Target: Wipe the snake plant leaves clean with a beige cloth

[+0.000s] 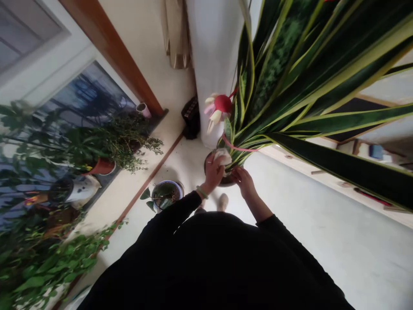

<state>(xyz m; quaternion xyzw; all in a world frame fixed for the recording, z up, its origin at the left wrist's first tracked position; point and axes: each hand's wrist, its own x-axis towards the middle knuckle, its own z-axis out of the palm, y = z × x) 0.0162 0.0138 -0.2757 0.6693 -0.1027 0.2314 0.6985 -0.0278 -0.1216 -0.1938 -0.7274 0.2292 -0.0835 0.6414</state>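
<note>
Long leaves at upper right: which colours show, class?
The long leaves are mostly dark green with yellow edges, seen in the head view.

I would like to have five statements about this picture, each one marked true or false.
1. The left hand holds a crumpled pale cloth or tissue. True.
2. The snake plant has red leaf edges. False: they are yellowish.
3. The right hand is near the snake plant's base. True.
4. The bracelet is on the right wrist. False: the bracelet is on the left.
5. The blue-rimmed pot stands on the floor. True.
</note>
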